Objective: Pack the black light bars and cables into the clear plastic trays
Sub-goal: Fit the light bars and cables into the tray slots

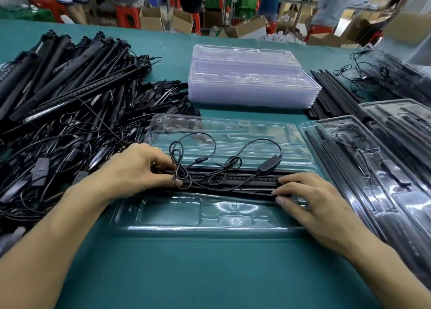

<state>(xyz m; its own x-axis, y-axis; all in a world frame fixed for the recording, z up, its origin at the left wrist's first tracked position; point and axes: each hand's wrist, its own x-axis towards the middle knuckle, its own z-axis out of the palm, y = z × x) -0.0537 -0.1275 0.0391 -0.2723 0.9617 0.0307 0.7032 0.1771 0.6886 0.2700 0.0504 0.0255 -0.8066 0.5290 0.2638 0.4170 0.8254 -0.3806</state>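
An open clear plastic tray (177,215) lies in front of me on the green table, its lid half (233,131) folded back. Black light bars (228,180) lie across the tray's middle. A thin black cable (203,143) with an inline controller (269,165) loops over the bars and the lid. My left hand (140,168) grips the left end of the bars and pinches the cable there. My right hand (310,194) presses fingertips on the bars' right end.
A big heap of loose light bars and cables (70,94) covers the table's left. Stacked empty trays (249,82) stand behind. Packed trays (373,168) and loose black rods (335,94) lie right. People and cardboard boxes stand beyond the table.
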